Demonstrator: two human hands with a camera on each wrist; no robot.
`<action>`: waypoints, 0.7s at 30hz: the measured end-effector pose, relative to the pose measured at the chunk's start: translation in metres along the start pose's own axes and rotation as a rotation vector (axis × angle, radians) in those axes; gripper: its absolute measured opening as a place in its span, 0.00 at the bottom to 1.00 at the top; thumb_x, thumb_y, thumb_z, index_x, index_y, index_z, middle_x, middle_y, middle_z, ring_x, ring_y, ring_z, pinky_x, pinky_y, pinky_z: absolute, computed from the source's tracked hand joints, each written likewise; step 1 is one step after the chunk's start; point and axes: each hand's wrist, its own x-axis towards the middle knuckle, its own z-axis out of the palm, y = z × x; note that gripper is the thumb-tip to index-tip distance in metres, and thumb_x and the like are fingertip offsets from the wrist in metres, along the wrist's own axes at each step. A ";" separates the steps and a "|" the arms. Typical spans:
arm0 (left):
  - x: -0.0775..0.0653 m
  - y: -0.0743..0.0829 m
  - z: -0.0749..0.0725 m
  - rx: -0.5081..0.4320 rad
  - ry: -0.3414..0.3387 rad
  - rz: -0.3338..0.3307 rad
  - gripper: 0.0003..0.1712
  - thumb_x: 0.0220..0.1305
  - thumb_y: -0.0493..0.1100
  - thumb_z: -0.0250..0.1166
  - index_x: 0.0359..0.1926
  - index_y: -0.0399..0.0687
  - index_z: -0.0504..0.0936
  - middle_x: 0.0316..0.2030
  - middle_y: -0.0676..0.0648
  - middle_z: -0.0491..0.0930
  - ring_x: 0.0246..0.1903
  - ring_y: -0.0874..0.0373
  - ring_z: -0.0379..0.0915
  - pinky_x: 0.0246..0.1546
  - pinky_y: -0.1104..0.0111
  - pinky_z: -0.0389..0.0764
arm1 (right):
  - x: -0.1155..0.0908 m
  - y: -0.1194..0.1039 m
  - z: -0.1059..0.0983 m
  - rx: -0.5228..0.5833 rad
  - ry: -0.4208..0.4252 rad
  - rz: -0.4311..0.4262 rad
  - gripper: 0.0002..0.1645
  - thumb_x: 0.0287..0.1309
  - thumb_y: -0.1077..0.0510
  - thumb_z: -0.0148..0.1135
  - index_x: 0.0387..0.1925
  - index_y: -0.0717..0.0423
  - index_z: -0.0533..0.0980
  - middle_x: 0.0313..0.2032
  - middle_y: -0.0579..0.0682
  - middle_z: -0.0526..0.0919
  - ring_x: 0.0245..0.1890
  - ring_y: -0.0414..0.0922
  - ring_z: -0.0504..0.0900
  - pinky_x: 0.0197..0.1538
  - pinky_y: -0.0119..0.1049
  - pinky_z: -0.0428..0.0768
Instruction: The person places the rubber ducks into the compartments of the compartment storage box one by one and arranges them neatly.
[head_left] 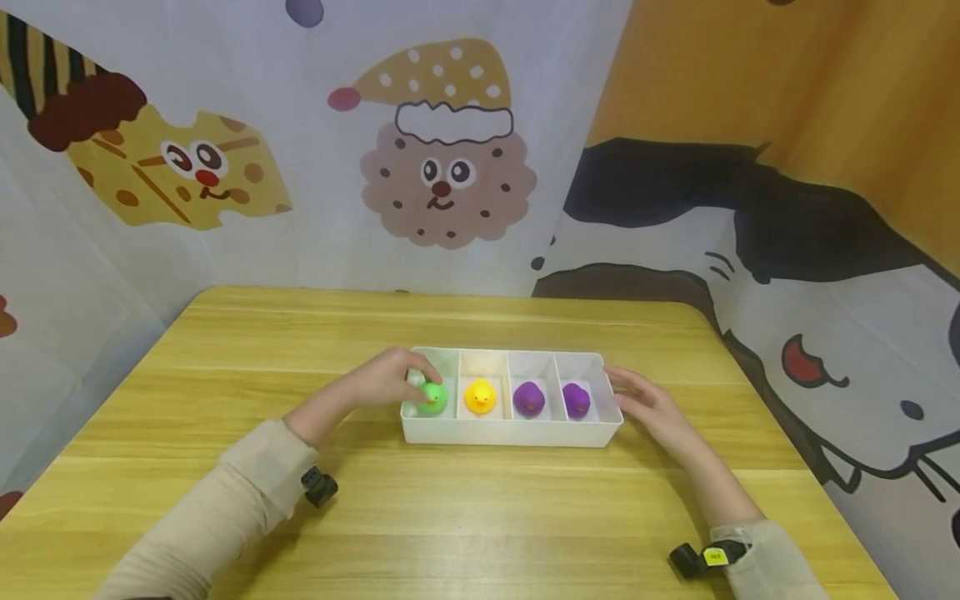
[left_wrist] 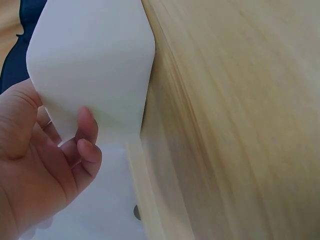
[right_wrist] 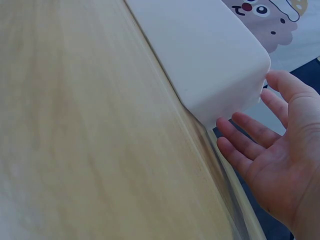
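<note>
A white divided box stands on the table, one toy in each of its compartments. My left hand reaches over its left end, thumb and index finger at the green rubber duck in the leftmost compartment. In the left wrist view the other fingers of the left hand bend against the outer end wall. Beside the green duck sits a yellow rubber duck, then a purple duck and another purple duck. At the box's right end, my right hand rests loosely extended fingers, holding nothing.
The wood-grain table runs up to a curtain printed with cartoon figures along the back and sides. A small black camera hangs from the left cuff, another black camera from the right.
</note>
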 end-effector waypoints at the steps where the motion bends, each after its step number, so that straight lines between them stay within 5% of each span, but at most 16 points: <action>1: 0.000 0.001 0.000 0.004 -0.002 -0.009 0.15 0.53 0.35 0.70 0.43 0.47 0.86 0.46 0.50 0.81 0.49 0.51 0.74 0.50 0.56 0.74 | 0.000 0.000 0.000 0.001 0.000 0.000 0.30 0.68 0.59 0.55 0.68 0.61 0.62 0.62 0.65 0.69 0.53 0.37 0.75 0.54 0.28 0.71; 8: 0.003 0.004 0.001 0.013 -0.018 -0.076 0.15 0.51 0.35 0.71 0.42 0.49 0.86 0.45 0.52 0.81 0.52 0.49 0.72 0.55 0.52 0.70 | 0.000 -0.002 0.000 -0.001 -0.003 0.001 0.30 0.68 0.59 0.55 0.68 0.62 0.62 0.62 0.65 0.69 0.53 0.37 0.75 0.54 0.28 0.71; 17: 0.002 0.005 0.000 0.016 -0.016 -0.062 0.14 0.51 0.35 0.71 0.41 0.47 0.86 0.44 0.52 0.82 0.52 0.49 0.73 0.55 0.52 0.70 | 0.000 -0.001 0.000 0.005 -0.006 0.013 0.30 0.67 0.59 0.55 0.68 0.61 0.62 0.62 0.65 0.68 0.53 0.37 0.75 0.53 0.29 0.71; 21: 0.000 0.005 -0.002 0.011 0.005 -0.046 0.14 0.52 0.35 0.71 0.42 0.45 0.86 0.44 0.50 0.82 0.39 0.53 0.75 0.44 0.57 0.77 | 0.000 0.000 0.000 0.001 -0.003 0.009 0.30 0.67 0.59 0.55 0.68 0.61 0.62 0.62 0.65 0.68 0.53 0.37 0.75 0.53 0.29 0.71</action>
